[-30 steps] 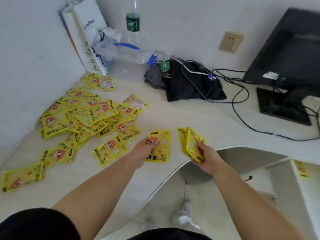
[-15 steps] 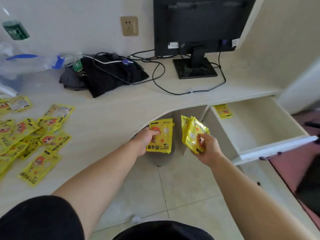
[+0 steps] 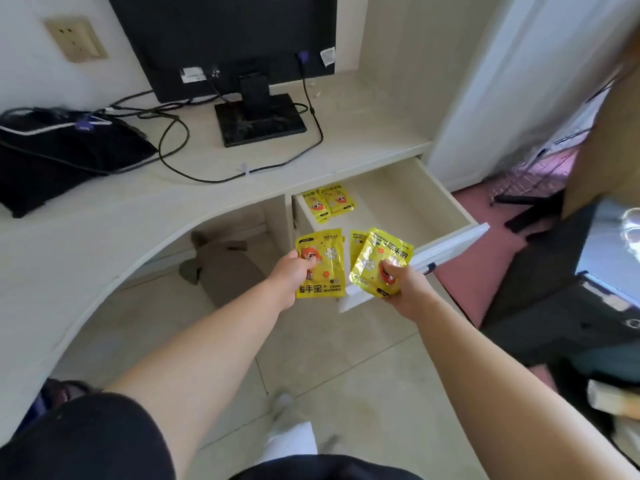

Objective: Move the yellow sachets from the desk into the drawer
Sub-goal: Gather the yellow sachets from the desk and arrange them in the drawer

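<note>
My left hand (image 3: 290, 274) grips one yellow sachet (image 3: 325, 268) by its left edge, face up, in the air in front of the desk. My right hand (image 3: 403, 286) holds a small bunch of yellow sachets (image 3: 375, 256), fanned and tilted, just above the front panel of the open drawer (image 3: 450, 209). Two yellow sachets (image 3: 329, 201) lie overlapping in the drawer's back left corner. The pile of sachets on the desk is out of view.
A black monitor (image 3: 225, 43) on its stand sits on the pale desk (image 3: 104, 216), with black cables (image 3: 173, 147) and a black bag (image 3: 59, 157) to the left. A grey cloth (image 3: 225, 268) lies on the tiled floor under the desk. Dark furniture stands at right.
My view has swung right from the sachet pile to the open drawer. Both hands carried their sachets along and now hover at the drawer's front edge.
</note>
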